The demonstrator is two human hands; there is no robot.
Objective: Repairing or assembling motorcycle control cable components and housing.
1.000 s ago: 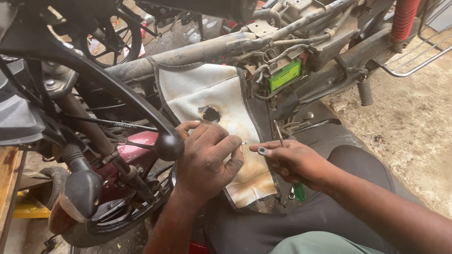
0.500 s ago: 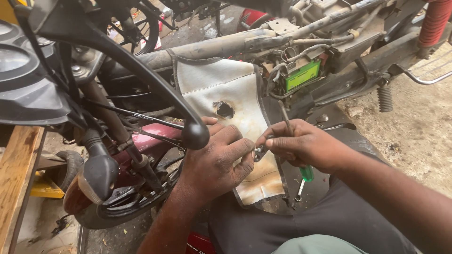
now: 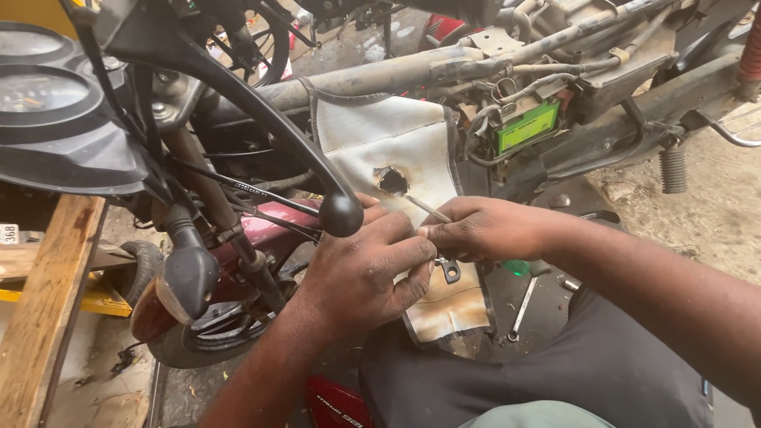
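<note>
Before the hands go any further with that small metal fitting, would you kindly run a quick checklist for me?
1. Both hands on the work: left hand and right hand meet at the small metal fitting: ok.
2. Fitting in sight: its ring end shows below the fingers: ok.
3. Thin rod held: the right hand grips it: ok.
4. Rod's far tip seated: cannot tell.
5. Lever end apart from the left hand: it overlaps the knuckles in view: cannot tell.
6. Loose spanner out of the way: ok.
</note>
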